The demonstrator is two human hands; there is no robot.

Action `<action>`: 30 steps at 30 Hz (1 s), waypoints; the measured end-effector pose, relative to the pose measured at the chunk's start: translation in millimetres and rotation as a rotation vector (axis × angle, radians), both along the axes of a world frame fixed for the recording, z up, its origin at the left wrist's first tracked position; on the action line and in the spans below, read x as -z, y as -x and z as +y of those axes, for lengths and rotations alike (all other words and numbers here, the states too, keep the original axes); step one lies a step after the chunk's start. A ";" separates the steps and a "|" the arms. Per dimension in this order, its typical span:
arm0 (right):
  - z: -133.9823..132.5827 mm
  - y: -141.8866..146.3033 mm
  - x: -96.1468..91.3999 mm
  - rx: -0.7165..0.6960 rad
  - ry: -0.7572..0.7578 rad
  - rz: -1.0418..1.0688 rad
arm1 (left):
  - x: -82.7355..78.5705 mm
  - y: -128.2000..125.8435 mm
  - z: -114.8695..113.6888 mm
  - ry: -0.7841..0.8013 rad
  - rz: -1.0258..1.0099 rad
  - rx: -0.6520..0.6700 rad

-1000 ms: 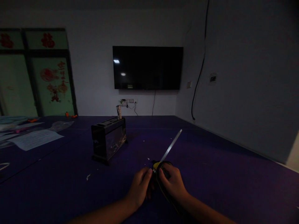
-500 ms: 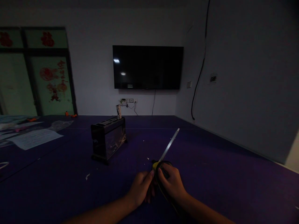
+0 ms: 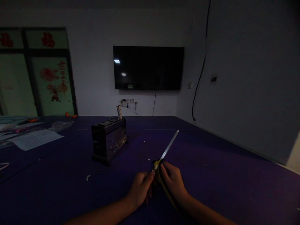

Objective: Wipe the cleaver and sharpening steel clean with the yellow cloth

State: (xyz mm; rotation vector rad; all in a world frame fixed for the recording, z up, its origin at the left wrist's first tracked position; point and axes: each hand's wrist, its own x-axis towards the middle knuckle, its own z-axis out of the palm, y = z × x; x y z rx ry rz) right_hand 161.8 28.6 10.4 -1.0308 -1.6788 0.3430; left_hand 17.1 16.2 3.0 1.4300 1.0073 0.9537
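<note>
So the flat purple tabletop fills the lower half of the frame. Bottom centre, the left hand and right hand are side by side, a curved yellow-and-black strap between them, and a slim silver strip sticks out beyond toward the upper right. Left of centre there's a boxy black case, with an upright patterned cylinder at its far end. Thin white paper sheet lies far left, wide black TV behind everything, upper middle.

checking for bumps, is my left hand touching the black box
Apart: the head view shows purple tabletop plainly between your left hand and the black box.
</note>
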 end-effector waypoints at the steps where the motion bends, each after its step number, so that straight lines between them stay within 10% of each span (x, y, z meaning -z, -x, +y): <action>1: 1.0 -0.8 0.4 -0.001 0.014 0.043 | -0.3 -0.1 -0.3 0.002 0.006 -0.015; 30: 6.7 -2.3 6.4 -0.139 0.178 0.196 | -6.0 3.9 -11.4 -0.148 0.065 0.045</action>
